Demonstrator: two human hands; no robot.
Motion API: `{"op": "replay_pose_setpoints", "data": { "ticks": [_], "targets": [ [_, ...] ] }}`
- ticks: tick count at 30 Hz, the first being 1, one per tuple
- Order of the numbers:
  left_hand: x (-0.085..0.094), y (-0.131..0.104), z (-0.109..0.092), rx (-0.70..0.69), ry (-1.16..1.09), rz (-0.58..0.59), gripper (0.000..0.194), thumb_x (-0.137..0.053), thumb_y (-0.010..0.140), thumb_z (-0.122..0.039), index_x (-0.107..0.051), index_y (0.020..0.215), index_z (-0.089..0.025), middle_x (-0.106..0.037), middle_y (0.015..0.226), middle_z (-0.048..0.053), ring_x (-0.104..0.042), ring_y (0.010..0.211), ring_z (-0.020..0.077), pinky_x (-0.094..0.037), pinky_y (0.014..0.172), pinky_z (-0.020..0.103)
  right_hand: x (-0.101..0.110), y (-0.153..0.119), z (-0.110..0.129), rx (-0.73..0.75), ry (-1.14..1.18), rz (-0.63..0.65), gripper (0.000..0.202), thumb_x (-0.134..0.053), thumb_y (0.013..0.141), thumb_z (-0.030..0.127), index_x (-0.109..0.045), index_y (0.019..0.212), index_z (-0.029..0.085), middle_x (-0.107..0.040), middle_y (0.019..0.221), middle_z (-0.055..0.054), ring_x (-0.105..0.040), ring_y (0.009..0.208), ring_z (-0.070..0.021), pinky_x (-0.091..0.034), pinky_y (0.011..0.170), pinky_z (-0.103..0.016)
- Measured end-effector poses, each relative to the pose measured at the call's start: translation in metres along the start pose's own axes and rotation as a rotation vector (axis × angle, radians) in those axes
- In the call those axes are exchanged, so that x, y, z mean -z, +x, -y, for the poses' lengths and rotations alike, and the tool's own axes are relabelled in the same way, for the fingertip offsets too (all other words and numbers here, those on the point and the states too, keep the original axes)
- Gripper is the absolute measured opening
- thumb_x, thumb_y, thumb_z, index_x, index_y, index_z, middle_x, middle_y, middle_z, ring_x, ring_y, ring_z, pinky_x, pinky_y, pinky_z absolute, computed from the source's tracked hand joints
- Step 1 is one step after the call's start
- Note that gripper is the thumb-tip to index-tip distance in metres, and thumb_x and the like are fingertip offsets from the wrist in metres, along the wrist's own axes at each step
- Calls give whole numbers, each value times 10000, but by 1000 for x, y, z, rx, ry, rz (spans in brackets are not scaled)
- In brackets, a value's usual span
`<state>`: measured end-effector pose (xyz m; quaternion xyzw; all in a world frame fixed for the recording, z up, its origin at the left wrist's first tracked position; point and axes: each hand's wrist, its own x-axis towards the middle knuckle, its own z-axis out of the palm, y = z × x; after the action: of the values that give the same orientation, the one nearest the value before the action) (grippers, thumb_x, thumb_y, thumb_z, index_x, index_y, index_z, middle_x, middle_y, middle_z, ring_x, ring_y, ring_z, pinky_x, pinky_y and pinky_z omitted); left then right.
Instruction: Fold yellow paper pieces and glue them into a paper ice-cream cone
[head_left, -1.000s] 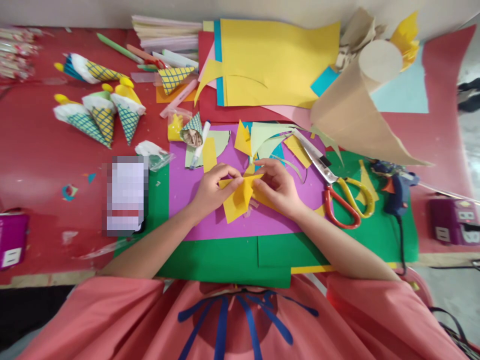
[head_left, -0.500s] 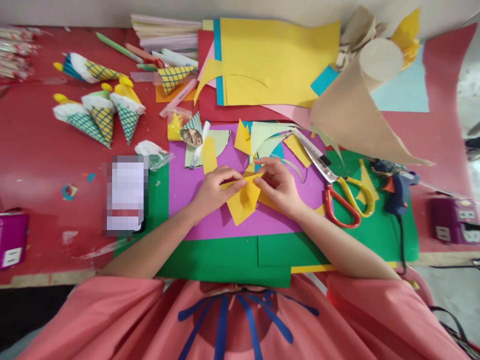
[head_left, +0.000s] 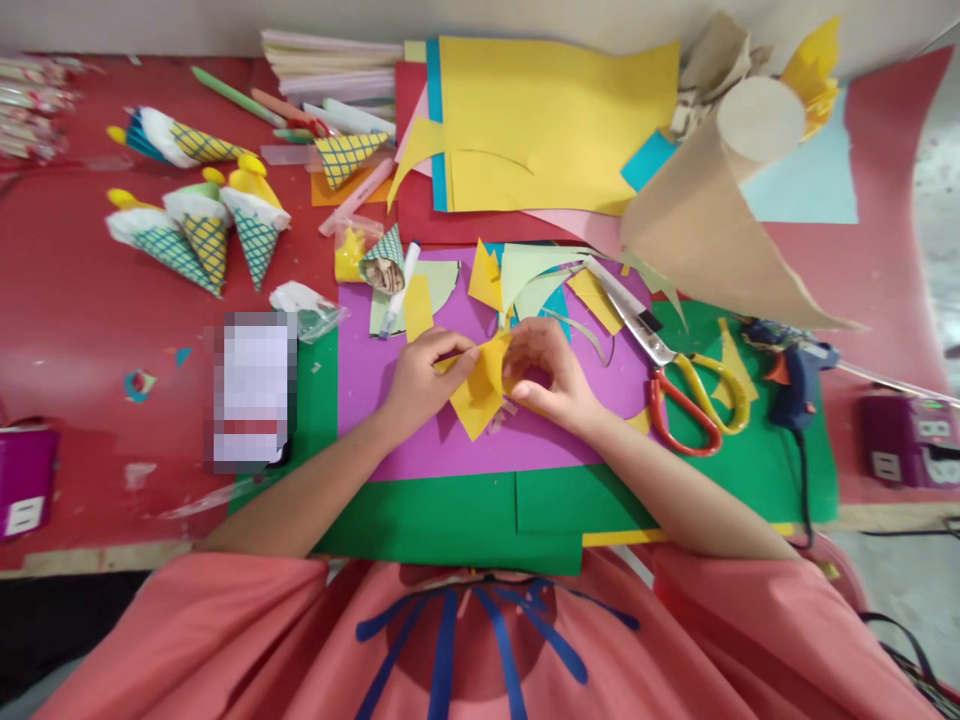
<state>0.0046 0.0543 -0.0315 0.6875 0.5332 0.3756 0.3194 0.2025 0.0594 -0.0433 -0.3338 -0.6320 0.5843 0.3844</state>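
My left hand [head_left: 424,385] pinches a piece of folded yellow paper [head_left: 480,395] by its left side, thumb in front. The paper has a crease down its middle and a pointed lower corner. At its right edge is my right hand [head_left: 555,372], fingers curved and thumb held apart from them; the fingertips are close to the paper, and I cannot tell whether they touch it. Beneath lies a purple sheet [head_left: 367,400] with small pale scraps. Large scissors [head_left: 660,355] with one red and one yellow handle rest beside my right hand.
Green sheets [head_left: 427,510] lie under the purple one. A blue glue gun [head_left: 796,385] with its cord is at the right, below a big brown paper cone [head_left: 705,210]. Several small paper cones [head_left: 257,232] and a phone [head_left: 255,390] are at the left. Yellow sheets [head_left: 562,120] lie at the back.
The thumb of my right hand has come off the yellow paper and moved away from the fingers. The paper has tilted and shifted slightly left in my left hand.
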Motion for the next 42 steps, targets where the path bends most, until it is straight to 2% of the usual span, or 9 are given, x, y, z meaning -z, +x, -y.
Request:
{"op": "replay_pose_setpoints", "data": {
  "ticks": [5,11,16,19,25,29,32,35,42],
  "targets": [
    [0,-1,-3,-82,88,-31,218,-555,891,-294,-589,695,-205,-629,669,-22,-559,663,123,-424,660,270,1,0,5,54,-192,30,480,-677,733,621,-496,922,219,-574,892,-27,-552,750,-151,-459,657,-295],
    [0,0,-4,-123,114,-24,241,-530,905,-340,-585,707,-213,-642,674,-8,-565,671,138,-436,669,284,1,2,10,4,-213,22,302,-581,870,471,-589,987,193,-642,933,-55,-611,844,-178,-487,743,-318],
    [-1,1,-1,-88,88,64,175,-599,856,-371,-629,803,-207,-674,765,2,-587,728,150,-446,696,292,1,3,5,40,-170,-13,261,-502,938,381,-647,1029,184,-686,1045,-79,-640,929,-182,-497,812,-321],
    [-2,1,0,-62,96,103,215,-620,844,-406,-629,774,-203,-659,721,-7,-574,695,146,-435,691,297,1,4,6,20,-200,-40,266,-481,949,370,-658,995,177,-696,1010,-82,-644,892,-178,-502,786,-317],
    [-1,1,-1,-58,94,47,246,-596,869,-421,-611,747,-208,-652,711,-13,-565,684,139,-431,685,295,-2,2,8,-1,-245,-47,249,-548,907,405,-596,1036,197,-663,933,-51,-618,801,-159,-495,693,-290],
    [-2,-1,0,-164,147,-42,219,-597,877,-371,-586,726,-212,-636,685,-18,-561,677,141,-426,677,297,-4,0,5,-39,-264,-48,215,-628,837,314,-524,1002,222,-583,814,-1,-527,633,-116,-423,533,-244],
    [-3,-4,1,-292,197,-98,147,-607,874,-302,-593,757,-215,-663,713,-13,-591,704,147,-421,703,309,-4,1,1,-39,-202,-33,175,-591,812,195,-479,943,221,-566,822,10,-533,635,-100,-424,543,-231],
    [-4,-6,1,-394,242,-94,88,-603,872,-253,-596,790,-221,-682,729,-12,-610,709,149,-422,715,319,-5,2,-2,-53,-153,-26,154,-571,821,194,-457,922,218,-555,800,16,-554,648,-100,-449,573,-235],
    [-4,-7,1,-425,338,-44,77,-584,887,-286,-602,848,-223,-699,779,4,-617,747,161,-425,726,332,-6,3,-6,-36,-183,-98,207,-559,777,148,-448,935,223,-582,852,3,-621,762,-130,-504,671,-269]
  ]
}}
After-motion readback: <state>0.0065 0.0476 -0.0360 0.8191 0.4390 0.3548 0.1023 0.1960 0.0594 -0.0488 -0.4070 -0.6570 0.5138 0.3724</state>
